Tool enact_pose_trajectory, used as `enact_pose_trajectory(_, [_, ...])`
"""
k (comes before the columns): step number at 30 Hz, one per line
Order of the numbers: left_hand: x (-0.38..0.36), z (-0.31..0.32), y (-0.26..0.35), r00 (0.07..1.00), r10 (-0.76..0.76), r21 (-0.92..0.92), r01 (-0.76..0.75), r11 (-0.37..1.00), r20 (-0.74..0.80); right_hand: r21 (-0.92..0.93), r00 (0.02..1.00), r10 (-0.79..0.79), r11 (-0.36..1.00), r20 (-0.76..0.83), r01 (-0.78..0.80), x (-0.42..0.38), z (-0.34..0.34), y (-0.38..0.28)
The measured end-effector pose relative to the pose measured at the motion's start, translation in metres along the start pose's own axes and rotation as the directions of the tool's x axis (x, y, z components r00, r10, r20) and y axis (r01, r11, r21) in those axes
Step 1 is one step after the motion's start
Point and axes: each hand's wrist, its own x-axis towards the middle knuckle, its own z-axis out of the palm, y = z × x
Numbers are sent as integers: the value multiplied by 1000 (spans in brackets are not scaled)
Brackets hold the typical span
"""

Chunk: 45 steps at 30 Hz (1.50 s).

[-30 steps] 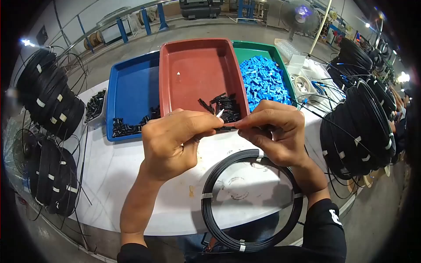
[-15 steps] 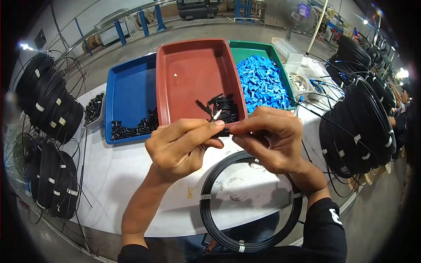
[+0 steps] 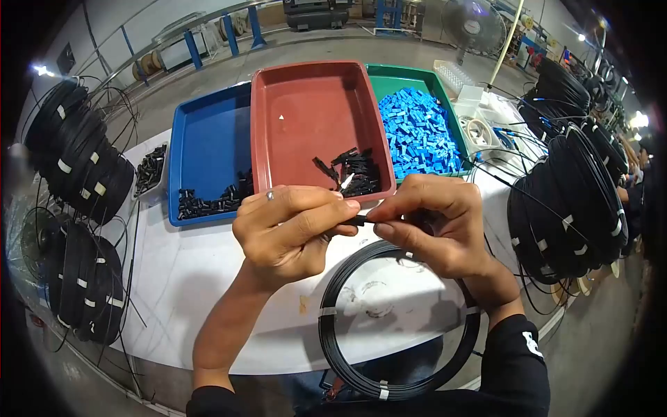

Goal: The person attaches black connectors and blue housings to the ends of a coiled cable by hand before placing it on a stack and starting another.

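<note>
Left hand (image 3: 283, 233)'s got a fingertip grip on one end of a small black piece (image 3: 359, 220), and the right hand (image 3: 445, 226) has the other end pinched between thumb and finger. It's held up over the counter (image 3: 170, 306), by the near edge of the red tray (image 3: 313, 111), with a black cable coil (image 3: 332, 340) below poking past the counter's edge.
</note>
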Motion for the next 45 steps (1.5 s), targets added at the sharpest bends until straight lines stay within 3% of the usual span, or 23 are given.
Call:
enact_pose_trajectory(2, [-1,0,0,999,2,-8,-1,1000,32,-43,999,-44,998,-3,44,0,1,0])
enact_pose_trajectory(5, [-2,5,-1,999,0,1,0,1000,-41,-49,1000,-26,998,5,27,0,2,0])
enact_pose_trajectory(10, [-2,7,4,996,-17,22,19,1000,-86,74,995,97,992,19,-98,-4,5,-1])
enact_pose_trajectory(14, [-4,10,8,995,13,44,-9,999,-101,71,999,37,997,6,-37,-7,11,0])
enact_pose_trajectory(20, [-5,14,12,993,-27,-31,23,999,-119,114,1000,16,993,5,-16,-11,13,-1])
enact_pose_trajectory(23, [-6,16,15,983,-116,-113,100,989,-145,169,999,31,985,-20,-27,-13,14,-4])
enact_pose_trajectory(26, [-8,13,14,982,-113,-120,95,988,-150,104,1000,9,995,-10,-8,-13,13,-5])
enact_pose_trajectory(29, [-6,5,17,999,-22,-22,21,1000,-44,76,1000,25,997,14,-26,-16,14,-9])
enact_pose_trajectory(32, [-5,6,21,999,-25,-24,24,999,-47,86,997,80,993,17,-82,-18,16,-13])
enact_pose_trajectory(35, [-4,10,25,989,-94,-25,92,995,-112,72,1000,18,997,4,-19,-19,19,-14])
enact_pose_trajectory(37, [-3,8,25,994,-44,-17,42,999,-103,82,1000,28,996,-5,-28,-19,20,-16])
enact_pose_trajectory(42, [7,-2,21,1000,1,33,-1,999,2,98,977,206,973,58,-211,-18,12,-30])
enact_pose_trajectory(45, [4,-3,14,999,27,70,-28,997,17,206,964,259,942,59,-266,-16,12,-23])
